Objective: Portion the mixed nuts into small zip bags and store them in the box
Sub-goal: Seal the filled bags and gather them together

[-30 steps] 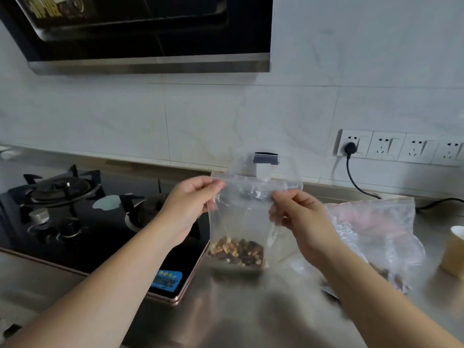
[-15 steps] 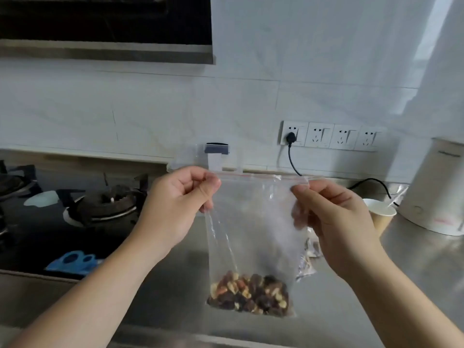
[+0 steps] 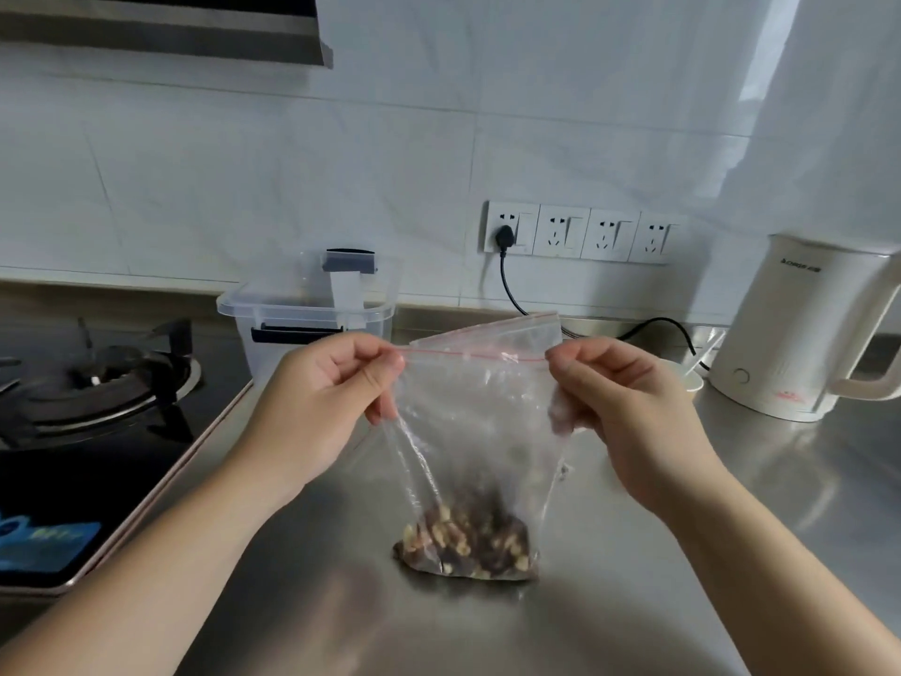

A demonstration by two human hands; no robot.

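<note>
A small clear zip bag (image 3: 475, 422) with a red seal line hangs between my hands, its bottom resting on the steel counter. Mixed nuts (image 3: 465, 544) fill its lower end. My left hand (image 3: 322, 407) pinches the bag's top left corner. My right hand (image 3: 629, 412) pinches the top right corner, with the seal stretched taut between them. Behind my left hand stands a clear plastic box (image 3: 312, 309) with dark latches, its lid leaning up at the back. More clear zip bags (image 3: 517, 329) lie just beyond the held one.
A gas hob (image 3: 97, 383) takes up the left side. At the right stand a white electric kettle (image 3: 809, 334) and a paper cup (image 3: 687, 378). A black cable (image 3: 512, 295) runs from the wall sockets (image 3: 580, 231) along the counter's back edge.
The view swung right, bringing the kettle in. The bag dropped lower until its nut-filled bottom met the counter. My hands moved further apart along the seal, still pinching the top corners.
</note>
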